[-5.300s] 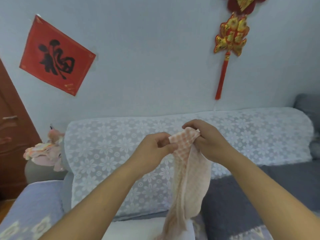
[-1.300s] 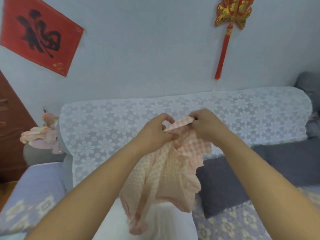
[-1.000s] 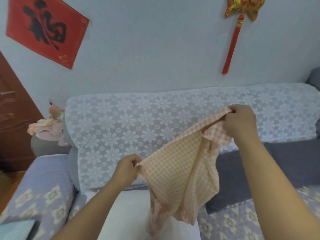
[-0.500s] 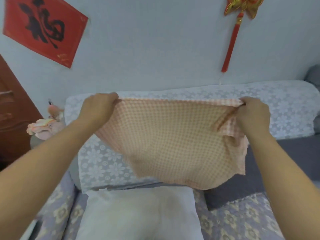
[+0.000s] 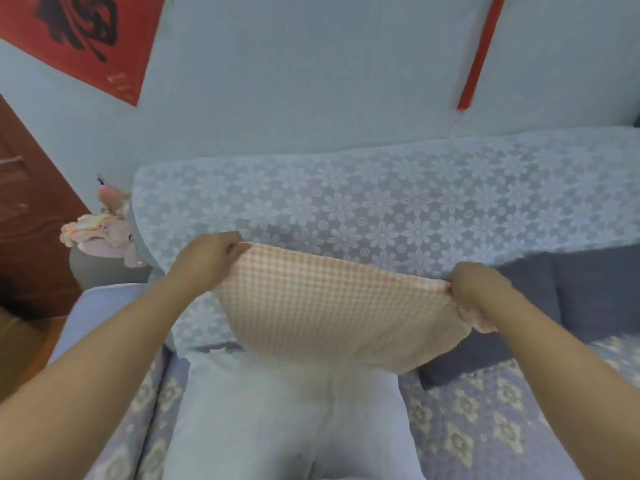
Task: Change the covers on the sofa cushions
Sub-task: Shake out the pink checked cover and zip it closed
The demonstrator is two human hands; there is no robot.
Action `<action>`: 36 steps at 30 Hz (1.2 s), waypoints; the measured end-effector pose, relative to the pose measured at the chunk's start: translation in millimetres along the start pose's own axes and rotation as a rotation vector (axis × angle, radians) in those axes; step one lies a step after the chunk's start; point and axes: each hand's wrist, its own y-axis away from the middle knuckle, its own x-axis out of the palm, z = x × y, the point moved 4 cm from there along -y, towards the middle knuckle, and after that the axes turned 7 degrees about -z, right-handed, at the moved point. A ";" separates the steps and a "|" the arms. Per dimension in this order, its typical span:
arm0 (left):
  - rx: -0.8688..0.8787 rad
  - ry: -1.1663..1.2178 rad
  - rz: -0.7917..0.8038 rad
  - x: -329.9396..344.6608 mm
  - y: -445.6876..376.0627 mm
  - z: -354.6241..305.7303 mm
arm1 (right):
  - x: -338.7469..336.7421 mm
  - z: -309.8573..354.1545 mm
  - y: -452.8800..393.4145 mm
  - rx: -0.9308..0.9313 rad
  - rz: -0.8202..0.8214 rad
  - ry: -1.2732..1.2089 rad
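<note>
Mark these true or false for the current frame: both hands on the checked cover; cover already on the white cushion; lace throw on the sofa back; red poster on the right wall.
1. Both hands grip the checked cover. True: left hand and right hand hold its top edge.
2. The cover is already on the white cushion. False: it hangs above the bare cushion.
3. A lace throw drapes the sofa back. True.
4. The red poster hangs at upper right. False: upper left.

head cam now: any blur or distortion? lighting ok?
Head view: checked cover soft with motion blur at its lower edge; wide-angle bends the sofa back; lighting flat and bluish, no glare; left hand and right hand reasonably sharp.
</note>
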 end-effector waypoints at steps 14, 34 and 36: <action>0.025 0.757 0.227 -5.9 48.6 -138.6 | -128.7 114.4 115.9 -0.682 -0.517 -1.147; -0.155 1.385 0.357 -97.5 -38.6 -135.2 | -85.2 98.2 193.9 -1.090 0.478 -0.711; -0.075 1.398 0.479 -109.6 -30.8 -144.2 | -101.2 89.9 159.6 -0.851 0.180 -1.009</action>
